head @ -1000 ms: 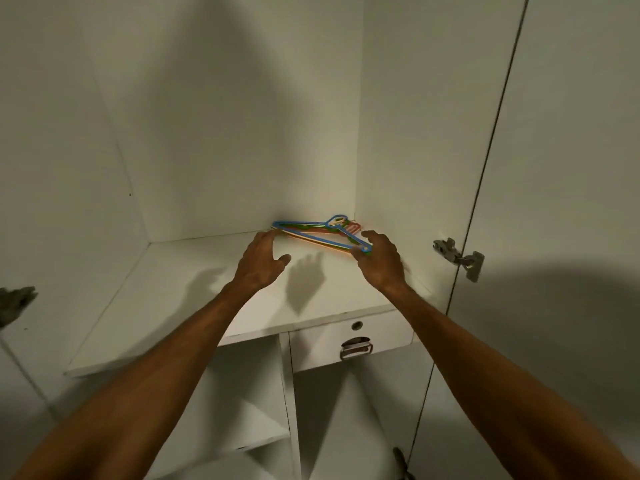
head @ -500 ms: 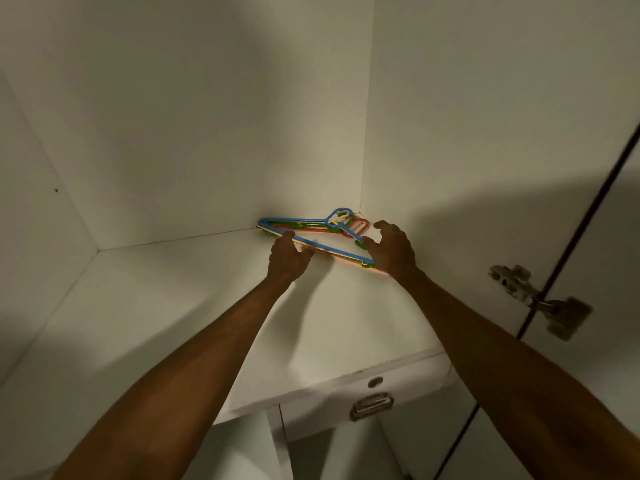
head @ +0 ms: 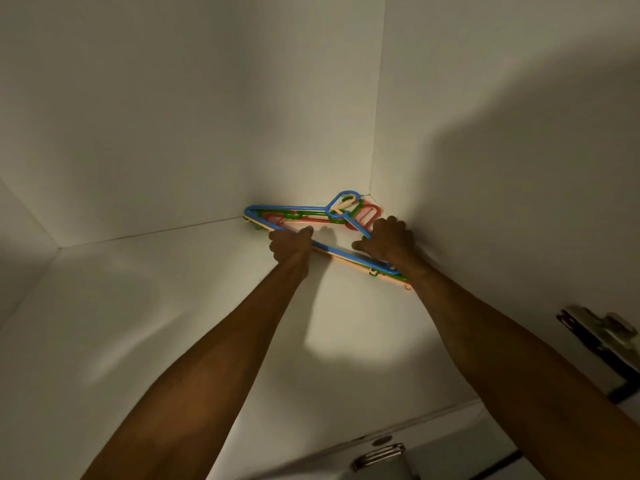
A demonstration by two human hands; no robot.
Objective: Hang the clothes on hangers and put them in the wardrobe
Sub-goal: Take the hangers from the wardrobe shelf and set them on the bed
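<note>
Currently, stack of hangers [head: 304, 214] is lying flat on the wardrobe shelf [head: 173, 306], pushed into the back right corner where the back wall [head: 207, 98] is meeting the right side wall [head: 485, 133]. Blue hanger [head: 277, 207] is sitting on top; green, red-orange and cream ones are showing beneath it, hooks pointing into the corner.

Left hand [head: 291, 245] is gripping the long bottom bar of the stack about midway along. Its fingers are curled together round the bar and the thumb is lying over the top edge.

Right hand [head: 388, 240] is holding the stack further right, at the sloping arm below the hooks, with fingers bent down over the plastic and the thumb pointing left. Whether it is taking one hanger or several, I cannot tell.

Both forearms are reaching in over the shelf, bare, well apart at the near edge and narrowing toward the stack.

Below the shelf's front edge, a drawer front [head: 450, 455] with a metal handle [head: 377, 457] is showing. A door hinge [head: 602, 337] is sitting at far right, blurred.
</note>
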